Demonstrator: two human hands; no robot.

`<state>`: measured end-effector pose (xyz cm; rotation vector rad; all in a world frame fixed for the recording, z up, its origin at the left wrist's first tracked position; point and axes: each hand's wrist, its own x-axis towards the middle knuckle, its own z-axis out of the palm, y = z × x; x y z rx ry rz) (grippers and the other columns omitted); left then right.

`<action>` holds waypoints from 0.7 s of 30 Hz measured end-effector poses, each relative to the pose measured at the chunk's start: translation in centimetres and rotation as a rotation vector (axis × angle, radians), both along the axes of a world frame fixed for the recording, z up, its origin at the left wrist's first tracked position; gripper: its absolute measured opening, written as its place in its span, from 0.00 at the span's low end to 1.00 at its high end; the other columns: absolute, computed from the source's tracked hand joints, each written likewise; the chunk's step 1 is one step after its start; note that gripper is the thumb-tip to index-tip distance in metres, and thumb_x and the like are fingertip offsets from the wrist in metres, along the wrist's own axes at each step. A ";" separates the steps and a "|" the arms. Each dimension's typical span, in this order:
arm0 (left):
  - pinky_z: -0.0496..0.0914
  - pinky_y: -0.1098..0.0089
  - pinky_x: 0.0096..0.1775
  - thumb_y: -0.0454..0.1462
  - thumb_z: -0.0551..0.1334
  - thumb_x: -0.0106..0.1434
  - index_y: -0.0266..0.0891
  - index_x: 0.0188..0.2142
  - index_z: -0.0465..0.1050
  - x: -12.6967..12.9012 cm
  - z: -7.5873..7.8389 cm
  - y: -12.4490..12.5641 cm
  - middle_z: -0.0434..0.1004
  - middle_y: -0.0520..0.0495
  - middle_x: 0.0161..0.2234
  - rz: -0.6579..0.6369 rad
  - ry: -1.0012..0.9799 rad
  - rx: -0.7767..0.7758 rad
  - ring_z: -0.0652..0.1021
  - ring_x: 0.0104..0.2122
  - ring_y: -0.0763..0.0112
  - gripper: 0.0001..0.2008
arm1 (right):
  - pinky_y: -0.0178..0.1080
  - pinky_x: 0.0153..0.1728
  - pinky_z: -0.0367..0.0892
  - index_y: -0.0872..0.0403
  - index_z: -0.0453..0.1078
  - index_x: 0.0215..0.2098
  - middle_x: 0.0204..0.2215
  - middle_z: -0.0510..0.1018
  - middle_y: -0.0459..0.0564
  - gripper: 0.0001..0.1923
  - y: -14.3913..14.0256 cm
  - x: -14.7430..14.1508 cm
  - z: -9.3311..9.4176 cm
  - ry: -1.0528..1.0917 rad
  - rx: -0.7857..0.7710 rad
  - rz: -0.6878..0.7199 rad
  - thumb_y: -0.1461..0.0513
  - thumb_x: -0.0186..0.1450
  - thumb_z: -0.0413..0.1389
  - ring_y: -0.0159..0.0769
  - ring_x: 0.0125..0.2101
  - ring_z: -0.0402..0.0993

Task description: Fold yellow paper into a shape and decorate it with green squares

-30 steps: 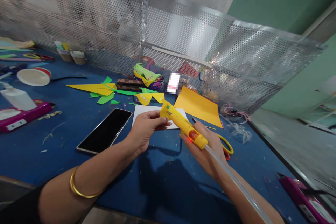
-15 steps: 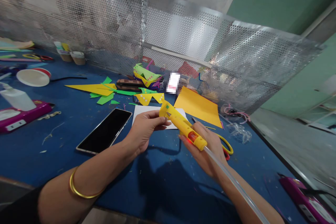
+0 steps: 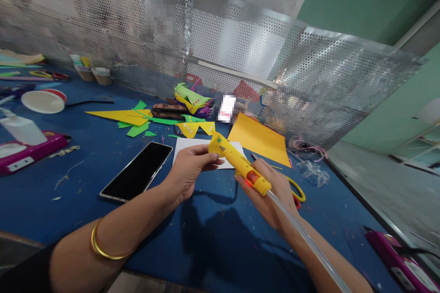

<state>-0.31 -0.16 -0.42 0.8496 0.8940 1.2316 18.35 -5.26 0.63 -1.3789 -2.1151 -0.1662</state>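
Observation:
My left hand (image 3: pixel 194 165) pinches a small yellow paper piece (image 3: pixel 213 143) with a green square on it. A yellow hot glue gun (image 3: pixel 245 165) is in my right hand (image 3: pixel 273 185), its metal tip at the paper piece; whether they touch I cannot tell. From the gun's back a long clear glue stick (image 3: pixel 305 238) runs toward me, and a red light glows on its side. Beneath my hands lies a white sheet (image 3: pixel 182 146). Scissors with yellow and red handles (image 3: pixel 298 190) lie partly hidden behind my right hand.
A black-screened phone (image 3: pixel 137 171) lies left of my left hand. Behind are yellow dotted paper cutouts (image 3: pixel 192 129), green scraps (image 3: pixel 139 129), stacked paper masks (image 3: pixel 190 98) and an orange-yellow sheet (image 3: pixel 259 139). Purple power strips (image 3: pixel 37 153) stand at both sides; a perforated metal screen (image 3: pixel 233 32) borders the table.
The glue gun's tip has shifted very slightly at the yellow paper piece. Otherwise both hands and the things on the table stay where they were.

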 end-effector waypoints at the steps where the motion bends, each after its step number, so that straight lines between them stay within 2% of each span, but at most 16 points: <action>1: 0.73 0.73 0.36 0.34 0.73 0.45 0.36 0.32 0.83 0.0 0.0 0.0 0.83 0.46 0.29 0.001 -0.005 0.007 0.79 0.28 0.73 0.11 | 0.34 0.24 0.56 0.51 0.59 0.26 0.26 0.70 0.45 0.15 0.0 0.0 0.1 0.001 -0.010 0.009 0.54 0.68 0.52 0.30 0.23 0.65; 4: 0.73 0.74 0.35 0.33 0.73 0.45 0.36 0.32 0.83 0.0 0.0 0.1 0.83 0.46 0.28 0.001 -0.011 -0.002 0.79 0.28 0.73 0.11 | 0.35 0.23 0.56 0.50 0.59 0.25 0.25 0.70 0.44 0.16 -0.1 -0.1 0.2 0.079 -0.037 0.020 0.53 0.67 0.54 0.31 0.23 0.65; 10: 0.73 0.76 0.34 0.31 0.71 0.49 0.35 0.31 0.82 0.0 0.0 0.1 0.82 0.46 0.27 0.024 0.000 -0.051 0.79 0.27 0.74 0.08 | 0.36 0.23 0.62 0.51 0.65 0.28 0.23 0.70 0.43 0.15 -0.4 0.6 0.5 0.448 -0.090 0.013 0.50 0.65 0.55 0.32 0.22 0.65; 14: 0.74 0.76 0.34 0.30 0.71 0.50 0.35 0.31 0.82 -0.2 -0.1 0.2 0.83 0.45 0.29 0.025 -0.012 -0.063 0.80 0.28 0.74 0.07 | 0.36 0.22 0.63 0.52 0.70 0.28 0.22 0.72 0.45 0.19 0.2 2.1 1.2 0.589 -0.139 -0.097 0.46 0.65 0.54 0.31 0.21 0.66; 17: 0.74 0.77 0.34 0.29 0.71 0.50 0.34 0.32 0.82 -0.3 -0.1 0.4 0.84 0.44 0.31 0.027 -0.014 -0.052 0.81 0.29 0.74 0.07 | 0.35 0.20 0.61 0.54 0.73 0.34 0.20 0.72 0.45 0.22 1.9 4.6 1.4 0.695 -0.154 -0.235 0.44 0.63 0.55 0.31 0.19 0.65; 20: 0.74 0.77 0.34 0.29 0.71 0.51 0.34 0.32 0.81 -0.6 0.2 0.6 0.83 0.44 0.30 0.040 -0.034 -0.049 0.81 0.29 0.73 0.07 | 0.34 0.19 0.60 0.56 0.72 0.36 0.20 0.71 0.45 0.23 4.6 8.8 0.7 0.779 -0.136 -0.332 0.44 0.61 0.57 0.30 0.19 0.65; 21: 0.75 0.77 0.33 0.28 0.71 0.50 0.35 0.30 0.81 -0.7 0.3 0.7 0.83 0.45 0.29 0.054 -0.051 -0.046 0.81 0.28 0.73 0.06 | 0.34 0.19 0.60 0.56 0.72 0.36 0.20 0.71 0.45 0.22 5.5 10.5 0.4 0.745 -0.183 -0.369 0.45 0.60 0.58 0.30 0.18 0.65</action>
